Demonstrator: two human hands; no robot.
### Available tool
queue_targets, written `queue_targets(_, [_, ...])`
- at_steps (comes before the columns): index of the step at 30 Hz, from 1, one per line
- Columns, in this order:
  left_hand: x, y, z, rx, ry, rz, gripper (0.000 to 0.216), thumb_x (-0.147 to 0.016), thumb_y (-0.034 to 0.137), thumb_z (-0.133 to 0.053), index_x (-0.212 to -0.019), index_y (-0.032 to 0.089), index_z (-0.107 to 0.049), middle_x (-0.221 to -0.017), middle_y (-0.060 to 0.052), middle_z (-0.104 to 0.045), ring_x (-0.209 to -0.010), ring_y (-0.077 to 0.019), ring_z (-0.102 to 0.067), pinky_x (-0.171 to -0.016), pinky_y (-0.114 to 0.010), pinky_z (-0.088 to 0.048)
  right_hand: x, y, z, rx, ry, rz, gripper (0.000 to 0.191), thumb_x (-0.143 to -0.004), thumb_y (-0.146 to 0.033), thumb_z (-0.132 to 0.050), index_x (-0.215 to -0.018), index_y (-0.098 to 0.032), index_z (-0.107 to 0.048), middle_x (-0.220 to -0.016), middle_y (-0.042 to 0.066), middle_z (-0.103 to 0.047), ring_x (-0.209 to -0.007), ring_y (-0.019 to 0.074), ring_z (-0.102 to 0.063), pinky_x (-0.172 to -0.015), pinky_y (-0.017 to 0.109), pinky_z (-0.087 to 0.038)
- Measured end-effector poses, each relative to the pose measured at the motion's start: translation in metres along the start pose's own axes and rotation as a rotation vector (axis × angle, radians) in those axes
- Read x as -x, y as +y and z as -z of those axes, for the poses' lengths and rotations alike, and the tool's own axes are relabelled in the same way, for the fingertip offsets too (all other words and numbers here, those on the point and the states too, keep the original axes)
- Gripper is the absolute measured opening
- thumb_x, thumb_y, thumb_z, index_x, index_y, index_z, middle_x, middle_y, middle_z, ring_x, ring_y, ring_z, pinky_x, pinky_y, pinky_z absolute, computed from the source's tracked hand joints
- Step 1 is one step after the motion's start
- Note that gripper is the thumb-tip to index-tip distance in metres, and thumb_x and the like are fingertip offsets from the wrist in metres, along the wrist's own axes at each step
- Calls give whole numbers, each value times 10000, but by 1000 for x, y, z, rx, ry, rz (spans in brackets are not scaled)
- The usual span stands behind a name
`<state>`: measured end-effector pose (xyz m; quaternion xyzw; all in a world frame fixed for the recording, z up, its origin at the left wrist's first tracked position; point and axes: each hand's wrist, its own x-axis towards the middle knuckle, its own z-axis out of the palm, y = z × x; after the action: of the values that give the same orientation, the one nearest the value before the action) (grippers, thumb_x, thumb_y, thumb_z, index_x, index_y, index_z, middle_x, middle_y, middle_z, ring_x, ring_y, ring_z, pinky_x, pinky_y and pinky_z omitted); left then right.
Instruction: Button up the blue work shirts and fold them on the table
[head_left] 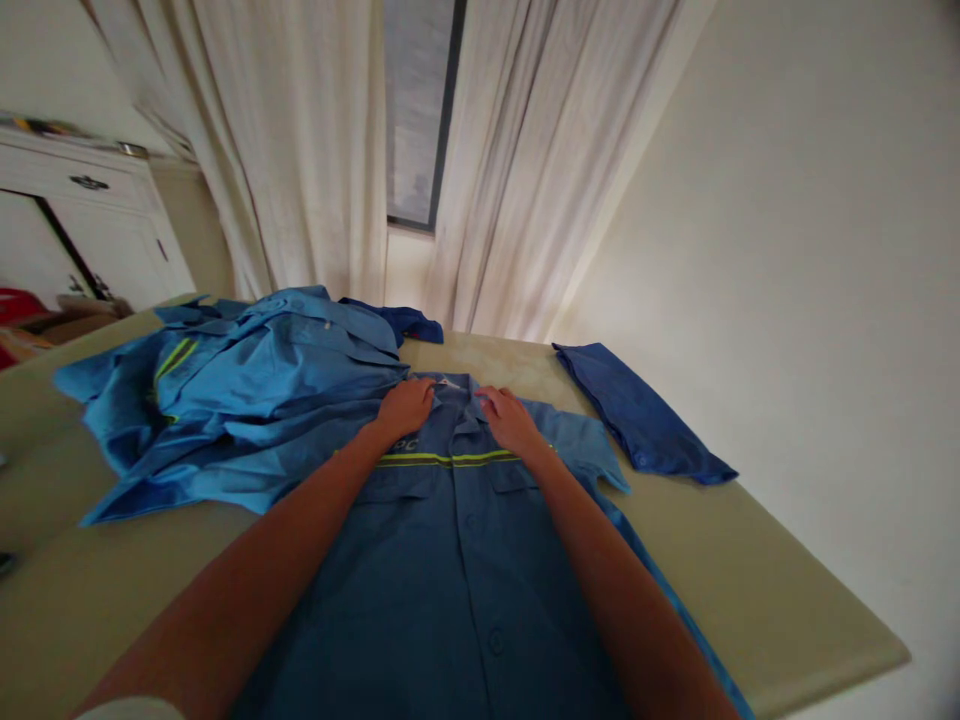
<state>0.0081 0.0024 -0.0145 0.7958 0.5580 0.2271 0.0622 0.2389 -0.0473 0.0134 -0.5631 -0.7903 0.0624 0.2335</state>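
Observation:
A blue short-sleeved work shirt (pixel 420 570) lies front up on the table, with a yellow-and-dark stripe across its chest, two pocket flaps and a button front. Its collar points away from me. My left hand (pixel 407 408) is at the left side of the collar, its fingers closed on the cloth there. On the collar's opposite side, my right hand (pixel 511 418) has its fingers bent around the edge. My forearms cover parts of the shirt's sides, and the fingertips are only partly visible.
A loose heap of lighter blue shirts (pixel 277 370) lies to the left, touching the spread shirt. Folded dark blue cloth (pixel 645 415) lies at the right near the wall. Another dark blue piece (pixel 409 322) sits behind the heap. Curtains (pixel 300 150) hang beyond the table (pixel 795 590).

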Motion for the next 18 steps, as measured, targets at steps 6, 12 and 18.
queue_targets(6, [8, -7, 4, -99, -101, -42, 361, -949, 165, -449, -1227, 217, -673, -1127, -132, -684, -1028, -267, -654, -905, -383, -516, -52, 12, -22, 89, -236, 65, 258, -1055, -325, -478, -1100, -203, -701, -1003, 94, -692, -1005, 226, -623, -923, 322, -441])
queue_targets(12, [3, -7, 28, -108, 22, -174, 190, -950, 209, -528, -1086, 200, -660, -1388, -141, -536, -1228, -303, -517, -1041, -453, -442, -56, 15, -9, 164, -259, 1, 377, -973, -535, -587, -907, -186, -715, -855, 87, -710, -790, 226, -640, -713, 288, -421])
queue_targets(18, [-1, -3, 38, 59, -83, -147, 188, -1019, 317, -478, -1107, 217, -612, -1014, -66, -704, -931, -236, -649, -879, -351, -487, -64, 16, 12, -189, -241, -14, 416, -1020, -270, -401, -790, -167, -733, -757, 37, -695, -713, 165, -619, -708, 265, -437])
